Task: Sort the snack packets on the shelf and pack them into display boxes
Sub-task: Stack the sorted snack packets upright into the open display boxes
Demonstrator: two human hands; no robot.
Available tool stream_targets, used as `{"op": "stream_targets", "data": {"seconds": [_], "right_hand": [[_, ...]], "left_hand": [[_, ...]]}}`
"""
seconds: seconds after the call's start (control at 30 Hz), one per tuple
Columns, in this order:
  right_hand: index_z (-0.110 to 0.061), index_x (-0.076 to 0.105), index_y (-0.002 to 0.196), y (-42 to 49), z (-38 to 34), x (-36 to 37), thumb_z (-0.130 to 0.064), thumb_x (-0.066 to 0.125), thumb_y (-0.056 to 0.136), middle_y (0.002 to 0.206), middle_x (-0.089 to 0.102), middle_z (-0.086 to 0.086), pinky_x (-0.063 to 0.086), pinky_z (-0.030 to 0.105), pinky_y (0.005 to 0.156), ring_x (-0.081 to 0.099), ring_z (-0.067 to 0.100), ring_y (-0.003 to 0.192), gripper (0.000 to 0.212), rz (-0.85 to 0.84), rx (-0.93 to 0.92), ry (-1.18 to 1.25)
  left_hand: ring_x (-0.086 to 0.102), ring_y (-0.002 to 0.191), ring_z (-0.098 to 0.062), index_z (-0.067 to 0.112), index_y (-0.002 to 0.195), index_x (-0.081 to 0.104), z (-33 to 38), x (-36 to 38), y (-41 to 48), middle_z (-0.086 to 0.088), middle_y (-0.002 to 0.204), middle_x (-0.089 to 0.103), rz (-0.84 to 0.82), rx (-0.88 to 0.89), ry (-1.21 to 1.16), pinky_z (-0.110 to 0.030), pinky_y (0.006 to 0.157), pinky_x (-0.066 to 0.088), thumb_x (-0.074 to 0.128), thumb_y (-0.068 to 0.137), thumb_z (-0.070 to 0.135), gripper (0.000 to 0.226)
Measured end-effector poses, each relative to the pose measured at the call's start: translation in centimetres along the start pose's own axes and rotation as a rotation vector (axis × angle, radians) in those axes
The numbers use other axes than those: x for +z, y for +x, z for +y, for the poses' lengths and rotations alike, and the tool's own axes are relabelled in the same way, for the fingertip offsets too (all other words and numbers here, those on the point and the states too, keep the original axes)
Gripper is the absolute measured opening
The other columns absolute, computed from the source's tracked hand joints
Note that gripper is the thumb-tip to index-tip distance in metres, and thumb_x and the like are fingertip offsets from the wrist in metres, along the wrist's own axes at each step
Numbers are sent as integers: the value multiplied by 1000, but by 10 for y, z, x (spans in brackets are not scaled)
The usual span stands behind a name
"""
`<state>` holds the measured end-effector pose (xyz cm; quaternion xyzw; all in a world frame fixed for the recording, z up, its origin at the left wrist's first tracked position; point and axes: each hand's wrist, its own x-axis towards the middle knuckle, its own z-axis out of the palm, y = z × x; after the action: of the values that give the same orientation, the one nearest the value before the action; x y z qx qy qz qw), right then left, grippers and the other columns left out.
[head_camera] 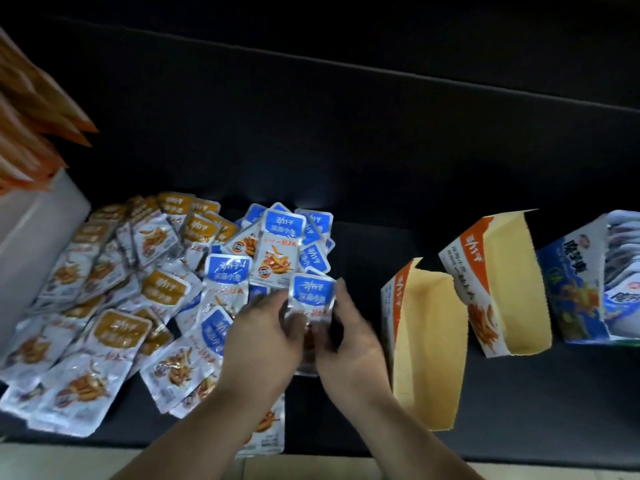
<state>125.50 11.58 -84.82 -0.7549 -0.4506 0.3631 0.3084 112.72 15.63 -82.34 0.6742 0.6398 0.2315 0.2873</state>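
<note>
A heap of small silver snack packets lies on the black shelf (346, 161). Those with yellow-brown tops (117, 327) fill the left side, those with blue tops (277, 244) the middle. My left hand (263, 337) and my right hand (346, 341) meet just right of the heap. Both grip one blue-topped packet (311, 292), held upright between them. Two open orange-and-white display boxes (426, 344) (498, 289) lie to the right, showing bare yellow insides. Further right a blue display box (571, 289) holds several packets.
A white box (31, 251) stands at the far left, with orange packages (34, 116) sticking out above it. The shelf's front edge (519, 459) runs along the bottom, with pale floor below. Dark shelf surface stretches behind the packets.
</note>
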Motion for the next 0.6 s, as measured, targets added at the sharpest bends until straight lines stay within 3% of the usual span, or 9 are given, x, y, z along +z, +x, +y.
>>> {"op": "stream_targets", "data": {"seconds": [0.13,0.27,0.33,0.4,0.47,0.53,0.6], "right_hand": [[-42,24,160,-4,-3,-4,-27,64,98,132,52,-25,48,34,108,51,3,128,76,-22,-26,-7],[-52,22,157,-6,-7,-9,-18,66,94,134,55,-22,50,28,105,53,-2,126,85,-42,26,64],[-54,22,154,-6,-10,-14,-10,66,95,135,57,-15,50,7,88,54,-17,115,85,-78,39,128],[-44,27,155,-5,-11,-17,3,63,94,134,57,-4,45,-2,66,53,-28,99,85,-138,61,216],[-47,26,157,-5,-6,-15,5,62,93,136,57,-1,51,4,66,61,-18,102,90,-159,69,260],[-67,23,148,-8,-6,-9,-3,63,94,139,56,-4,60,20,78,65,0,113,93,-161,73,277],[-70,26,145,-12,-11,-5,-13,63,100,143,56,-12,59,19,85,63,0,118,82,-140,65,317]], "left_hand": [[69,82,2,36,111,67,11,-1,4,19,88,74,-29,-204,-268,-34,78,60,74,89,18,30],[69,82,3,41,116,63,16,-2,5,18,90,73,-115,-205,-339,-34,80,61,72,92,23,32],[69,88,-1,47,124,58,14,-1,3,15,97,70,-136,-178,-333,-35,81,61,72,91,32,39],[68,93,-3,50,127,55,15,0,0,13,105,66,-157,-160,-340,-33,83,60,71,91,37,42],[67,96,-1,48,125,57,16,2,-2,13,109,67,-144,-168,-386,-31,87,60,72,93,31,40],[69,98,3,42,123,61,16,-1,-3,16,108,72,-123,-199,-451,-29,90,60,71,95,20,38],[70,98,5,37,122,64,16,-9,-6,20,105,76,-112,-231,-529,-30,92,60,69,96,10,37]]}}
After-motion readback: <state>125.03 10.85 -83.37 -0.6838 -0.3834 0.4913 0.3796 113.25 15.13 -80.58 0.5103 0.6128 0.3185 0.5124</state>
